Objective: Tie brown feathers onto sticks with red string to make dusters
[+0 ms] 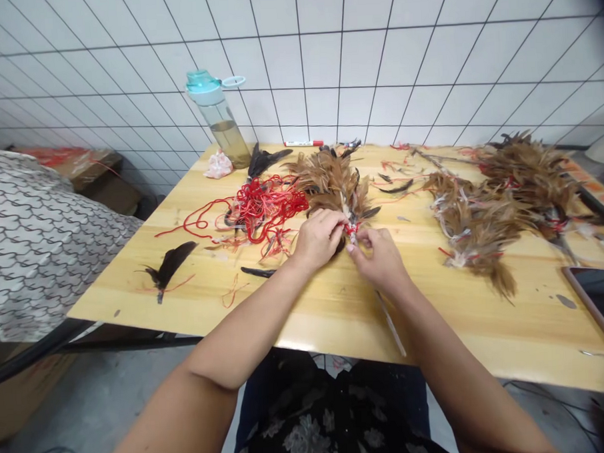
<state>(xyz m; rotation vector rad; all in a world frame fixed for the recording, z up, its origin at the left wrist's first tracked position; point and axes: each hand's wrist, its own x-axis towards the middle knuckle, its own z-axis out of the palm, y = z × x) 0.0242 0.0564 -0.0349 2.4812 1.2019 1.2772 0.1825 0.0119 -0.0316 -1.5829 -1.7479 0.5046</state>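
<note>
Both hands are at the near, bound end of a bunch of brown feathers (330, 175) on the wooden table (306, 320). My left hand (322, 237) is closed over the bunch's left side, close to the red and white binding (351, 230). On the other side my right hand (376, 253) pinches the quill end just below that binding. A thin pale stick (390, 323) slants toward the table's front edge beneath my right wrist. A tangle of red yarn (266, 205) lies to the left of my left hand.
More brown feather bunches (481, 212) lie at the right, near a phone (598, 300). Black feathers (171, 265) and thread scraps are scattered at the left. A water bottle (222, 123) and a red marker (303, 144) are at the back, before the tiled wall.
</note>
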